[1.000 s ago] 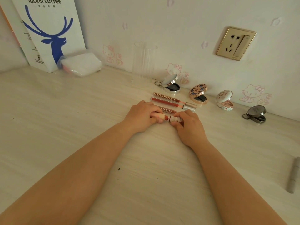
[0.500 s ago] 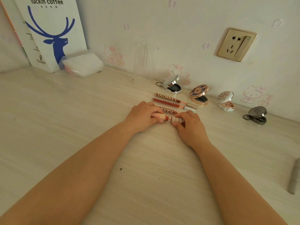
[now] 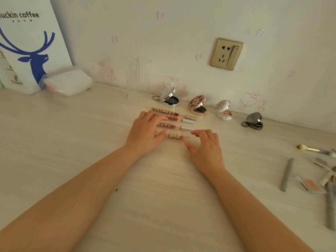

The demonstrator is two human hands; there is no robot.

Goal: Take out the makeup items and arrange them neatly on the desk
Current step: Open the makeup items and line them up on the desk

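Left hand [image 3: 145, 132] fingertips touch the cream lipstick [image 3: 175, 134], not clenched; right hand [image 3: 205, 148] relaxed and released just beside its right end. Lipstick lies on the desk [image 3: 91, 160], long axis left–right, directly in front of three Colorkey tubes [image 3: 172, 114]. Behind the tubes — four open compacts [image 3: 170, 98]. Left hand nearer.

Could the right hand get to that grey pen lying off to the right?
Probably yes. The right hand is open and holds nothing, and only bare desk lies between it and the grey pen, which lies apart from the pile further right.
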